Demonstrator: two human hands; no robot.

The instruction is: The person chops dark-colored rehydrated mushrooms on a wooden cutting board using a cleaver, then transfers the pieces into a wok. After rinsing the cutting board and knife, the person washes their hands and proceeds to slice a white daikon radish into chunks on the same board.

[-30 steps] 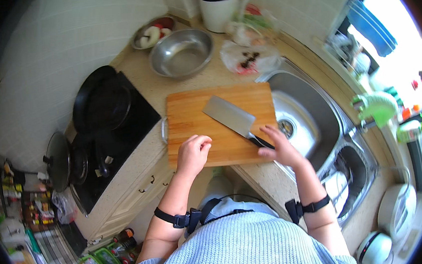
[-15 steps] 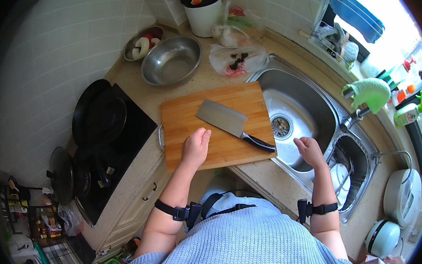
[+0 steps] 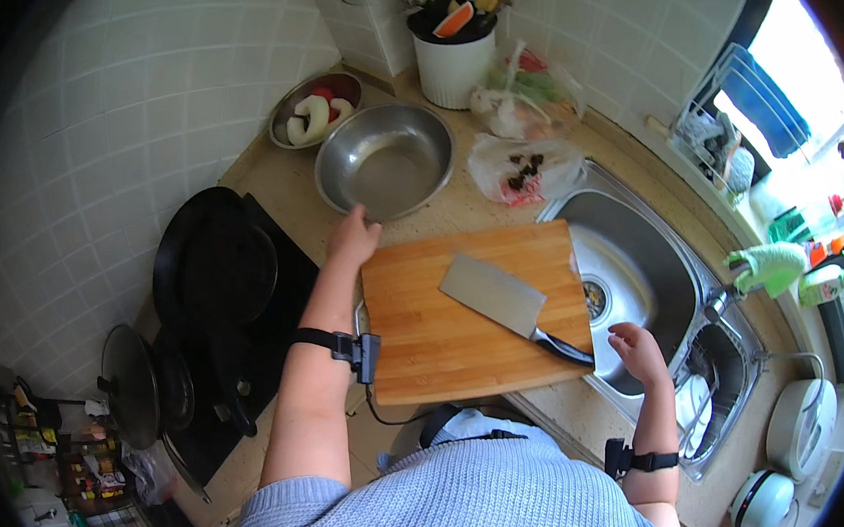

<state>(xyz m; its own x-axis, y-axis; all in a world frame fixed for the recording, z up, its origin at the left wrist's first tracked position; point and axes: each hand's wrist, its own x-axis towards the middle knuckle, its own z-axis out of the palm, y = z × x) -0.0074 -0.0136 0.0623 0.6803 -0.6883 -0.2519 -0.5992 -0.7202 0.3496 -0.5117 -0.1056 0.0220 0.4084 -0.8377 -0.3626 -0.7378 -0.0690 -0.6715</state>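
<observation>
My left hand (image 3: 352, 238) is stretched forward to the near left rim of a wide steel bowl (image 3: 389, 171); its fingertips overlap the rim, and I cannot tell whether they touch it. Thumb and fingers look parted. The bowl seems to hold nothing solid. Below it lies a wooden cutting board (image 3: 420, 354) with a cleaver (image 3: 493, 295) resting diagonally, its black handle toward the lower right corner. My right hand (image 3: 641, 353) hovers by the board's right edge over the sink's near side, loosely bent with fingers apart and nothing in them.
Behind the steel bowl, a smaller bowl (image 3: 280, 130) holds pale and red pieces. Plastic bags (image 3: 558, 156) lie near a white utensil bucket (image 3: 458, 70). A double sink (image 3: 646, 294) is at the right. Black pans (image 3: 205, 252) sit on the dark hob at the left.
My left hand has gone from above the board, where it was closed, forward to the bowl's rim. My right hand stays near the sink with its fingers looser. The whole view has shifted.
</observation>
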